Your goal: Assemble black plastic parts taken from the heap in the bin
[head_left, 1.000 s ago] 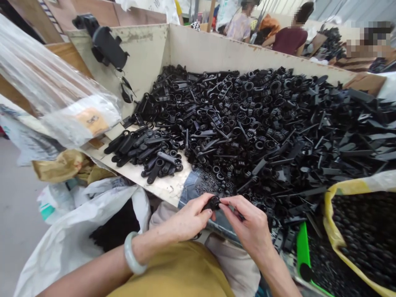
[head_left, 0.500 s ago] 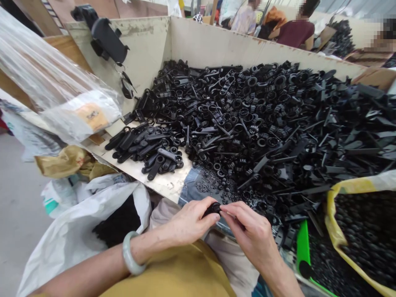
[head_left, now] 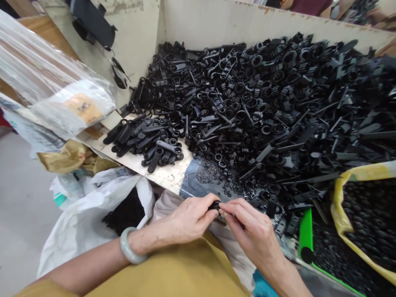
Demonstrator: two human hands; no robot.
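Observation:
Between thumb and fingers, my left hand (head_left: 192, 216) grips a small black plastic part (head_left: 214, 205) just above my lap. The fingertips of my right hand (head_left: 247, 222) are pinched together at the right end of that same part. Most of the part is hidden by my fingers, so its full shape does not show. Beyond my hands, tiny black rings and bits (head_left: 213, 173) lie on a piece of denim (head_left: 189, 181). A small pile of black lever-like plastic pieces (head_left: 148, 140) rests on the pale board to the left.
A large heap of mixed black plastic parts (head_left: 247, 99) fills the walled bench. On the right are a yellow-rimmed sack (head_left: 338, 206) of black pieces and a green-edged tray (head_left: 305, 235). A white sack (head_left: 77, 222) stands lower left. A black holder with keys (head_left: 95, 24) hangs upper left.
The view has tilted down, so the heap sits higher in the picture and the people behind are mostly out of sight. Both hands remain on the black part, which has turned slightly.

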